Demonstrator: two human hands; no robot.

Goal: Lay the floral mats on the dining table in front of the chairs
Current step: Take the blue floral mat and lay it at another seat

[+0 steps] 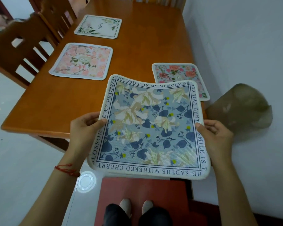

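Note:
I hold a blue floral mat [147, 128] with a lettered border in the air over the near end of the wooden dining table [55, 108]. My left hand [85, 126] pinches its left edge, thumb on top. My right hand [216, 136] pinches its right edge the same way. The mat sags a little in the middle. Three other mats lie flat on the table: a pink floral mat [82, 61] at the left, a white mat with green leaves [98, 26] farther back, and a rose-patterned mat [178, 72] at the right, partly hidden by the blue one.
Two wooden chairs [21, 46] stand along the table's left side. A white wall [243, 46] runs close along the right, with a brownish translucent object [242, 110] beside my right hand. A red chair seat [140, 193] is below the mat, above my feet.

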